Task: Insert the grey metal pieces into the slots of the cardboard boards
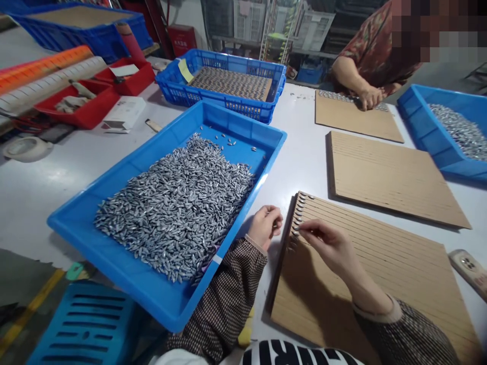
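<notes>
A grooved brown board lies in front of me, with a short column of small silvery metal pieces set along its left edge. My right hand rests on the board with thumb and finger pinched on one piece at that column. My left hand is curled closed beside the board's left edge, next to the blue tray; what it holds is hidden. The tray is heaped with loose silvery pieces.
Two more grooved boards lie farther back; another person's hand works on the far one. Blue bins of pieces stand at right and back. Red trays sit at left; a blue stool below.
</notes>
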Demonstrator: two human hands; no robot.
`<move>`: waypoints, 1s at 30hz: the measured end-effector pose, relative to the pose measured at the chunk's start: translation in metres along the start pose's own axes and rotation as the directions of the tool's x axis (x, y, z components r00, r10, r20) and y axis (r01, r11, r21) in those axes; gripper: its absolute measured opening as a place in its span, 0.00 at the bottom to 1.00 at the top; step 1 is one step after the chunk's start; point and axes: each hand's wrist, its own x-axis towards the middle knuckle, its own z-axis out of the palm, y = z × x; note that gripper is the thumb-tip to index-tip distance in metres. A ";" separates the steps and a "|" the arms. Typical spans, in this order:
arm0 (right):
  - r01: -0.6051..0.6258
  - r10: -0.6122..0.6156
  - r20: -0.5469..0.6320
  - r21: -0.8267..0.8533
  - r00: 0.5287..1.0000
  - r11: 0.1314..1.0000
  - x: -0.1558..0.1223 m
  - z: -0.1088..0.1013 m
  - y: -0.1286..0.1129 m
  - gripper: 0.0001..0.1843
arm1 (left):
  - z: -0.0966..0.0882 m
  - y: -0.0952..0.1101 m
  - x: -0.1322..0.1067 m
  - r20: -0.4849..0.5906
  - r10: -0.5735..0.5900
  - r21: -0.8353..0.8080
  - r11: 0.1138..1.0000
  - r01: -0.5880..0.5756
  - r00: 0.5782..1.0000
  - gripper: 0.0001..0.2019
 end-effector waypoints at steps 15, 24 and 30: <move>0.273 -0.298 0.012 -0.441 0.954 0.855 -0.061 0.038 0.022 0.10 | 0.003 0.002 0.000 -0.025 -0.057 -0.166 0.985 0.052 0.998 0.05; 0.314 -0.318 0.080 -0.497 0.945 0.809 -0.060 0.036 0.022 0.11 | 0.006 0.000 0.000 -0.033 -0.058 -0.171 0.984 0.051 0.998 0.07; 0.233 -0.222 0.074 -0.398 0.972 0.887 -0.054 0.025 0.013 0.09 | 0.003 -0.008 0.000 0.103 -0.027 -0.001 1.000 0.027 0.994 0.10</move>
